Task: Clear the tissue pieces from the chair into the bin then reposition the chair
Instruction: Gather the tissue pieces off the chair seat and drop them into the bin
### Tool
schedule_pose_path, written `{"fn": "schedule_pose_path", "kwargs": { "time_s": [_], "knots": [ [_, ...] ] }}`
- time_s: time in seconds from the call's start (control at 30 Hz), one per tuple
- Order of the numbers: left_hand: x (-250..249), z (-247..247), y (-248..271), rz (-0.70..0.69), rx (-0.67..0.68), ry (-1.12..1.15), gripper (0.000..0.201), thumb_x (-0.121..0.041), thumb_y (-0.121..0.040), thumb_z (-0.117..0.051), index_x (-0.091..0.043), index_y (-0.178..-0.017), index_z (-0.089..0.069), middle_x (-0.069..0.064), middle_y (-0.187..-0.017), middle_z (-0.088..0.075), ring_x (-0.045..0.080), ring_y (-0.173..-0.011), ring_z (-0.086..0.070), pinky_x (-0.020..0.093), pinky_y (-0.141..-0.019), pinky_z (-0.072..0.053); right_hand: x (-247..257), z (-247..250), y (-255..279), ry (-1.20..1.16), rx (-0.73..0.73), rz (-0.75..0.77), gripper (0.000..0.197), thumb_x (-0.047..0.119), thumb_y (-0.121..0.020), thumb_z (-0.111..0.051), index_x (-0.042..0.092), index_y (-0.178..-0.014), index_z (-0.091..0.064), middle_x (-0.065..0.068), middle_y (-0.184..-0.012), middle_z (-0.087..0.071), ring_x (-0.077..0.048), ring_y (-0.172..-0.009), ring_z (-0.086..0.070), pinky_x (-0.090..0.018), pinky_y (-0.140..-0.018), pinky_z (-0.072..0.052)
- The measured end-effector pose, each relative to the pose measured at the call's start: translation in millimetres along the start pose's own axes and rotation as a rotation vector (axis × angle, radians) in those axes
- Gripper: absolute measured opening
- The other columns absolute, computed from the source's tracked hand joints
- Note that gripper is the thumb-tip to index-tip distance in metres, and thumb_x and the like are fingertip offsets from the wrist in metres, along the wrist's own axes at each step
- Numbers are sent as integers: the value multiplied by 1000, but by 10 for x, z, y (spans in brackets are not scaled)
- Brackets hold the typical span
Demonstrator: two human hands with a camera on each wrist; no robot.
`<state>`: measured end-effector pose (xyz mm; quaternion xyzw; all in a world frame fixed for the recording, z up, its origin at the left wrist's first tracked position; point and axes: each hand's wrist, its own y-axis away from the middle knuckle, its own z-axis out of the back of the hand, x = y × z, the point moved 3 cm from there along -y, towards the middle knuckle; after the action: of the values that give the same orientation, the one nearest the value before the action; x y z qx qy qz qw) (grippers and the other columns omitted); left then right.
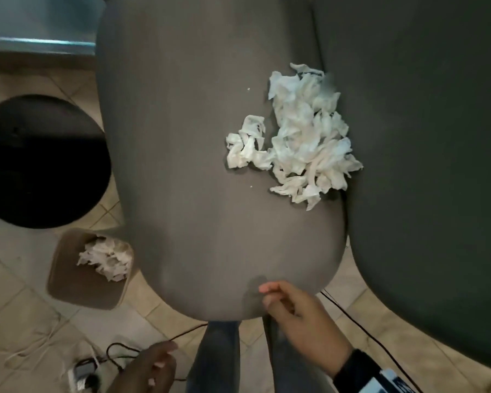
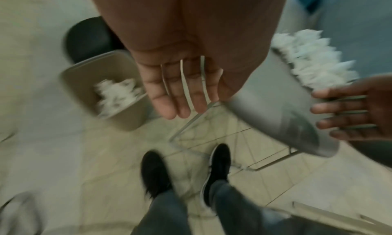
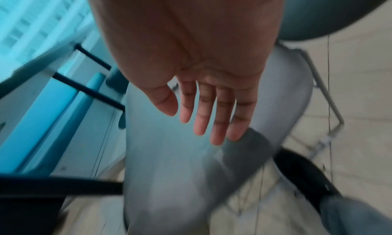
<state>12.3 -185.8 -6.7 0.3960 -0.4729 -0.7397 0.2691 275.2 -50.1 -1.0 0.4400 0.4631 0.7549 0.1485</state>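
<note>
Right hand [image 1: 292, 310] loose-fingered (holding nothing) at chair [image 1: 210, 194] edge, tissue pieces [image 1: 301, 137] beyond

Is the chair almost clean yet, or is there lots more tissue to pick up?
Partly. Some tissue already lies in the bin on the floor. A big tissue pile is still on the chair seat. Both hands are empty: the right hand is at the seat's front edge, the left hand lower down. Moving the chair comes after.

Bin [image 1: 68, 282] rim partly hidden under chair [image 1: 210, 194] (wrist views blurred).
</note>
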Motion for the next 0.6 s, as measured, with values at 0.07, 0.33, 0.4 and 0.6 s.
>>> {"fn": "schedule_pose_path", "kwargs": {
  "time_s": [0.07,0.33,0.4,0.6],
  "knots": [
    [-479,149,-66,-87,-193,5,27,-18,-87,-70,-44,-91,-66,-20,-84,-70,-3,-82,-64,12,-63,-48,109,257,-71,28,-105,80,17,29,-94,-58,37,-106,-65,18,-106,-65,3,-97,-62,-21,-88,-50],
    [-2214,809,-976,-487,-503,-246,30,-34,-89,-64,-30,-119,-60,-6,-111,-60,13,-77,-64,37,-81,-54,686,982,-531,287,-543,329,55,21,-85,-64,37,-133,-42,9,-138,-29,-13,-102,-59,-40,-85,-56],
    [-2553,896,-1260,-453,-545,-251,49,-39,-85,-68,-37,-130,-49,-3,-125,-51,17,-88,-64,39,-88,-50,755,1076,-711,305,-594,310,66,21,-83,-66,40,-138,-35,8,-149,-21,-18,-102,-62,-42,-83,-57],
    [-3138,877,-1812,-326,-455,-477,81,-51,-74,-75,-49,-140,-29,1,-146,-31,32,-112,-58,45,-98,-45,788,1239,-1189,369,-582,197,89,21,-84,-69,46,-148,-13,-4,-155,-23,-33,-109,-63,-47,-89,-54]
  ]
}}
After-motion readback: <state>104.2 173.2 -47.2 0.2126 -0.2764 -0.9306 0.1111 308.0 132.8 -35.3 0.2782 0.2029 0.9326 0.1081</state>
